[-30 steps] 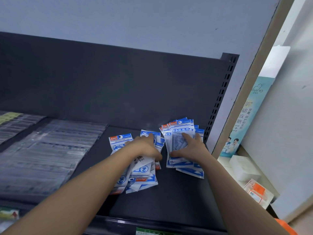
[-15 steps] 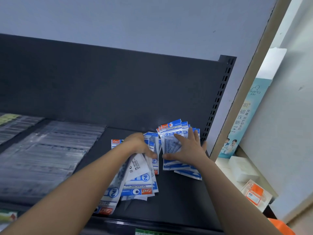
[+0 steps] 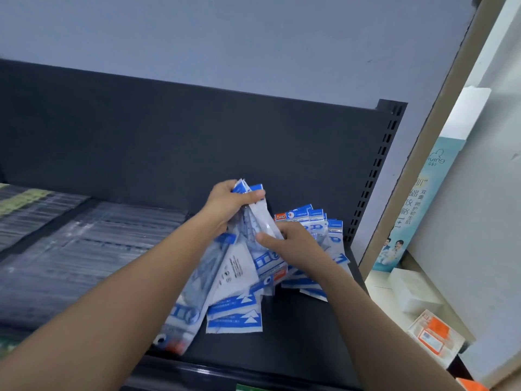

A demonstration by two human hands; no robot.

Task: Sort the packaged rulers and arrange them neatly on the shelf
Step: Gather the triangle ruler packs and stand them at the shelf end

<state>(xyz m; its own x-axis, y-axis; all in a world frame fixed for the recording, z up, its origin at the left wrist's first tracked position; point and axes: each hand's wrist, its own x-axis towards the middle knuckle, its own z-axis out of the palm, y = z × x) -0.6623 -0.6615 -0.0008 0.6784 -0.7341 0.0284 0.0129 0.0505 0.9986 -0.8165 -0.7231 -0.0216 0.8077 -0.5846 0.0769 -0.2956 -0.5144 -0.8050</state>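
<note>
Showing the head view, with sorting judged partly done: the left hand [image 3: 229,203] is closed around the top ends of a fanned bundle of packaged rulers [image 3: 239,266], lifted so that the lower ends splay down toward the shelf [image 3: 296,334] and its front lip; the right hand [image 3: 291,244] pinches the bundle's right side between thumb and fingers, apparently squaring it or drawing packets off. Behind the right hand, a second stack of rulers [image 3: 318,221] lies on the shelf near the back panel [image 3: 169,136], roughly aligned yet fanned at its top edges, so it reads as gathered, not yet neat. Remaining work, by judgement: evening the held bundle and setting both groups straight. Clear sleeved stock [image 3: 84,249] covers the shelf's left part, with a dark bare strip between it and the rulers. Open room lies in front of the stack; the perforated upright [image 3: 377,170] closes the right side, near the stack.
</note>
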